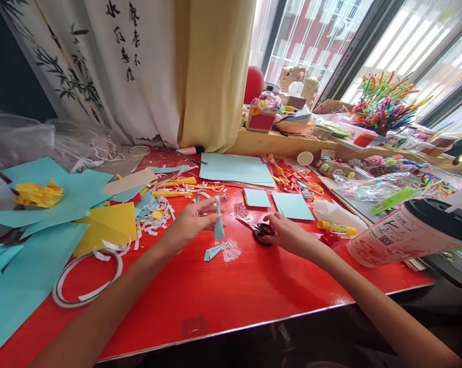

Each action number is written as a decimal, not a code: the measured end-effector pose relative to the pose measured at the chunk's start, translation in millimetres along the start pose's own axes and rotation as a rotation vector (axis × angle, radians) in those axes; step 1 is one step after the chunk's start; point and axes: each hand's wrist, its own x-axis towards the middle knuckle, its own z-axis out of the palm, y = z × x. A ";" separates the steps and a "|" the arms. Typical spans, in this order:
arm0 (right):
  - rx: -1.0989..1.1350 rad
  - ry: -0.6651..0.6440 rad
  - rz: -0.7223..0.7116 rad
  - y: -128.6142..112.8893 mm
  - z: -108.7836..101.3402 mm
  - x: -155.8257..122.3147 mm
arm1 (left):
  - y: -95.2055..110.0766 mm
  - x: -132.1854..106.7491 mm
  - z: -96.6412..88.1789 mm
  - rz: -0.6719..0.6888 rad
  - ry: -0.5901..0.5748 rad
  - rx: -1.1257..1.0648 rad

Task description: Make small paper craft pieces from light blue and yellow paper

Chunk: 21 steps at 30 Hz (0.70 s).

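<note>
My left hand [190, 222] pinches a narrow folded piece of light blue paper [218, 225] and holds it upright over the red table [223, 296]. My right hand [286, 234] lies on the table with its fingers closed round the handles of black scissors [262, 231]. Between the two hands, a small folded blue paper piece [214, 250] lies beside a patch of white shreds [231, 250].
Blue and yellow paper sheets [62, 204], white strips and a tape ring [87, 276] cover the left. Small blue squares [292, 205], a yellow glue stick [336, 228] and a lidded paper cup [407, 235] lie to the right. A shelf of craft items [384, 110] runs under the window.
</note>
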 end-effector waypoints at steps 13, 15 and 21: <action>1.428 -0.282 -0.179 -39.7 -10.4 19.8 | 8.8 -2.3 -3.1 0.017 0.067 0.084; 1.545 -0.292 -0.248 -51.4 -3.9 23.3 | 8.5 -0.9 -5.9 0.016 0.072 0.065; 1.484 -0.209 -0.390 -51.8 5.0 18.4 | 7.3 1.2 -10.2 0.034 0.061 0.031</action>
